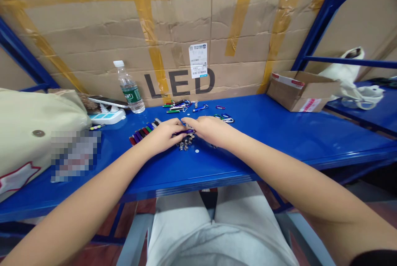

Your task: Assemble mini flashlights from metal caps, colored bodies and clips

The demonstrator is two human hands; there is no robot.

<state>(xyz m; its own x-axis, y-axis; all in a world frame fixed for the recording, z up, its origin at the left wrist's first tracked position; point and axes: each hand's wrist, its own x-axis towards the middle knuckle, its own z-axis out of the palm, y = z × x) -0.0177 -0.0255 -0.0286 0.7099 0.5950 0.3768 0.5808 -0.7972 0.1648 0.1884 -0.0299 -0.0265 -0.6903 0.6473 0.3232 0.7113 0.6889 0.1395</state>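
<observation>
Over the middle of the blue table, my left hand (167,133) has its fingers closed on a slim purple metal piece (185,132). My right hand (211,127) meets it from the other side, thumb and fingers pinched at the piece's right end. The fingers partly cover it, so its exact kind is unclear. Just below lies a pile of small shiny metal fittings (185,144). Beside my left hand is a row of coloured tubes (141,133). Several carabiners (225,118) lie beyond my right hand. Behind both hands are coloured tubes with clips attached (178,106).
A water bottle (129,88) stands at the back left by a white power strip (108,116) and a phone (108,101). A pale bag (37,121) fills the left side. An open cardboard box (300,90) sits at the right, before a blue frame post (319,17).
</observation>
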